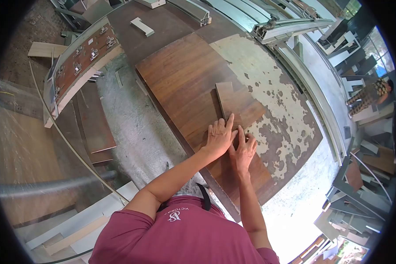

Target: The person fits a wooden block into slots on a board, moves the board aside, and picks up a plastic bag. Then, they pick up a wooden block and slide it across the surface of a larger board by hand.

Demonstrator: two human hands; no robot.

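Bracing the near end of a small brown wood-grain strip (225, 97) lying atop a large glossy brown panel (176, 75), a left hand (219, 140) and right hand (243, 154) are resting, index fingers apart from bent others, with uneven pressure seemingly risking skew.

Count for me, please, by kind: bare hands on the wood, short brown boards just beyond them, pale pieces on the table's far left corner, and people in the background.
Hands: 2 (left hand, right hand)
Short brown board: 1
Pale pieces: 2 (notched piece, edge-cut piece)
Background person: 1
Total: 6
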